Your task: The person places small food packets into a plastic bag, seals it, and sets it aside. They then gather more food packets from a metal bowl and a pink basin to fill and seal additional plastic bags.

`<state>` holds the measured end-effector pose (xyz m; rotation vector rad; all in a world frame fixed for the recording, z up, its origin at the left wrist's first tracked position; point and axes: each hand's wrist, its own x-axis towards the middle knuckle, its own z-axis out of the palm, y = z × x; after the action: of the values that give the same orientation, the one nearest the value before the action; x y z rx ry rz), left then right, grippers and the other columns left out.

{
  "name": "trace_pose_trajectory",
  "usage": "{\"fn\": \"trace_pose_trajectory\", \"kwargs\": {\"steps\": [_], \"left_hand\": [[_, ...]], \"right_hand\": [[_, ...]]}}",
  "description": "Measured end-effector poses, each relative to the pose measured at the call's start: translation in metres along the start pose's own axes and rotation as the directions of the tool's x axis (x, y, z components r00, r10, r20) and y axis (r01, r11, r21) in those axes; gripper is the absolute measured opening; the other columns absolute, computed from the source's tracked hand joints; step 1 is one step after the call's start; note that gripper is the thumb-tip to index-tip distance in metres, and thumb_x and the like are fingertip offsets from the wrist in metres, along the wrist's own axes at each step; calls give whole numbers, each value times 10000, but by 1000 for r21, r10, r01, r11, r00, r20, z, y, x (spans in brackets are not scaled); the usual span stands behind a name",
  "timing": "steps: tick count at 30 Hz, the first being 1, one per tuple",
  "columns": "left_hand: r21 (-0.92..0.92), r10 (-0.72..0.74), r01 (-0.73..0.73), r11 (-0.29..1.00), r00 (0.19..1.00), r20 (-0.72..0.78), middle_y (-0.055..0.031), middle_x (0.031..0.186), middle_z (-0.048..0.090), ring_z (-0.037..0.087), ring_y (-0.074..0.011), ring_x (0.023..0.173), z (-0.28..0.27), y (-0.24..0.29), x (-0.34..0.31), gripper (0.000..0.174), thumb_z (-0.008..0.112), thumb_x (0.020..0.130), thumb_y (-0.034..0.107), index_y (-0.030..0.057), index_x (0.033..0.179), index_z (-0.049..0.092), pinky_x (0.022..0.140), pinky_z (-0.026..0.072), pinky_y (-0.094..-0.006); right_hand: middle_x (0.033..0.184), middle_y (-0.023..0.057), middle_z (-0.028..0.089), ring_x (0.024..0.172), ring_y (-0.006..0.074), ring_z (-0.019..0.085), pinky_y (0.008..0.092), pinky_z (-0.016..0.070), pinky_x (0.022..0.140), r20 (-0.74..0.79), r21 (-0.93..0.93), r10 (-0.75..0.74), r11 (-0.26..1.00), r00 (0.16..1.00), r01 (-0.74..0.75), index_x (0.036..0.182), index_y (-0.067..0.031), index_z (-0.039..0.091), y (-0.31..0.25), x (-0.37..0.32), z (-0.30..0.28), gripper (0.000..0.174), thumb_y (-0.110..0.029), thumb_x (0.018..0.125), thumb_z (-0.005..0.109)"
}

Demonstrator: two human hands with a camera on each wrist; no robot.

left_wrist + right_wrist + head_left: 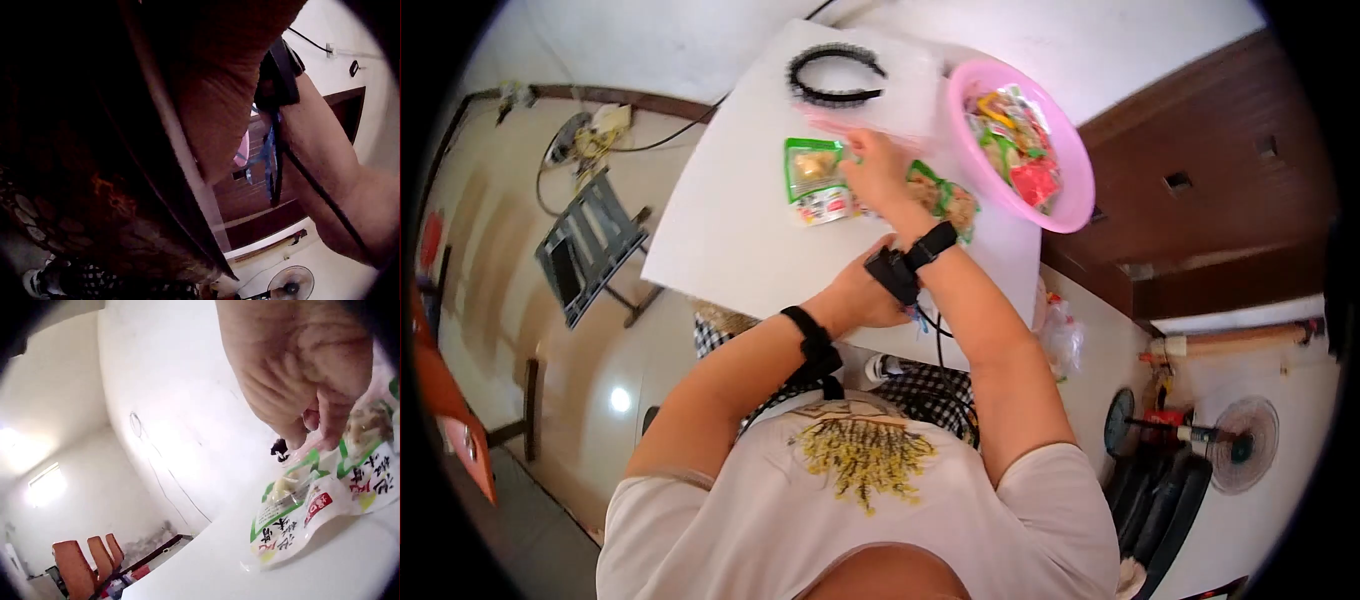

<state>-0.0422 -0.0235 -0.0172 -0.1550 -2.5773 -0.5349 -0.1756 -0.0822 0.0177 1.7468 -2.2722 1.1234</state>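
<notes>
My right hand (878, 175) reaches over the white table (730, 220), its bent fingertips at the edge of a green-bordered snack packet (815, 170). In the right wrist view the hand (306, 369) hangs over the top corner of that packet (284, 503); whether it pinches it is not clear. A second packet (369, 437) lies beside it, and further green packets (955, 205) lie right of the hand. My left hand (860, 295) is at the table's near edge, partly behind the right wrist's camera; its fingers are hidden, also in the left wrist view (215, 94).
A pink basin (968, 150) holding several colourful packets stands at the table's right. At the back are a black headband (800, 75) and clear plastic bags (910, 85). A folding stool (595, 245) stands left of the table. A cable (940, 350) hangs by the right forearm.
</notes>
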Motion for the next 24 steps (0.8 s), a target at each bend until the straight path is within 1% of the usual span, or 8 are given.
{"fn": "trace_pose_trajectory", "kwargs": {"steps": [1, 2, 6, 9, 12, 15, 19, 24], "left_hand": [[0, -25, 26, 1000, 982, 186, -74, 1234, 559, 477, -270, 1188, -10, 2, 3, 424, 585, 768, 388, 136, 1108, 618, 1067, 274, -490], [-42, -13, 19, 999, 988, 156, -84, 1263, 537, 452, -273, 1213, -15, 4, 6, 434, 588, 772, 394, 132, 1118, 616, 1069, 273, -490], [-66, -8, 19, 998, 987, 162, -130, 1344, 465, 359, -281, 1302, -26, 10, 14, 475, 595, 789, 419, 85, 1126, 613, 1075, 264, -490], [-14, -7, 9, 1000, 984, 178, -147, 1387, 428, 364, -300, 1304, -25, 9, 11, 465, 594, 799, 435, 51, 1059, 635, 1076, 258, -498], [6, -14, 12, 1000, 970, 242, -141, 1406, 417, 342, -273, 1327, -26, 8, 11, 536, 569, 817, 424, 62, 1213, 571, 1087, 236, -476], [-27, 0, 5, 1000, 982, 186, -133, 1354, 460, 363, -276, 1310, -21, 6, 9, 545, 578, 805, 425, 75, 1224, 567, 1082, 235, -493], [-79, -11, 29, 996, 975, 220, -128, 1314, 487, 378, -280, 1295, -23, 5, 10, 553, 585, 797, 425, 78, 1227, 563, 1079, 235, -505], [-46, -21, 31, 998, 976, 218, -110, 1318, 484, 366, -269, 1299, -21, 4, 8, 539, 568, 812, 429, 91, 1231, 558, 1078, 243, -497]], "right_hand": [[941, 140, 651, 747, 231, 645, 340, 515, 701, -36, -43, -104, 994, 994, 102, 1025, -1, 602, -6, -3, -8, 305, -79, 736, 662], [947, 150, 651, 763, 244, 649, 348, 515, 714, -63, -86, -210, 975, 976, 205, 1009, 0, 610, -10, -5, -20, 294, -89, 733, 658], [880, 175, 644, 777, 313, 629, 387, 500, 721, 207, 243, 69, 963, 976, -120, 907, 12, 640, -30, -9, -80, 209, -133, 757, 627], [915, 143, 648, 817, 191, 659, 290, 507, 708, 407, 118, 146, 970, 902, -211, 962, 33, 637, -24, -6, -114, 219, -121, 805, 638], [906, 144, 653, 824, 219, 652, 311, 507, 729, 406, 65, 206, 965, 891, -253, 960, 25, 644, -6, -6, -112, 225, -125, 792, 646], [952, 186, 630, 910, 334, 608, 403, 483, 804, 259, -111, 73, 993, 963, -45, 938, -8, 653, 15, 3, -87, 201, -126, 778, 625], [1076, 192, 584, 1018, 363, 557, 430, 461, 881, 114, -245, -17, 969, 993, 45, 1027, -14, 625, 28, 28, -58, 271, -93, 767, 639], [1060, 201, 587, 1012, 355, 564, 426, 463, 865, 96, -559, 58, 829, 994, 5, 1029, -24, 626, 31, 43, -46, 275, -119, 772, 639]]}}
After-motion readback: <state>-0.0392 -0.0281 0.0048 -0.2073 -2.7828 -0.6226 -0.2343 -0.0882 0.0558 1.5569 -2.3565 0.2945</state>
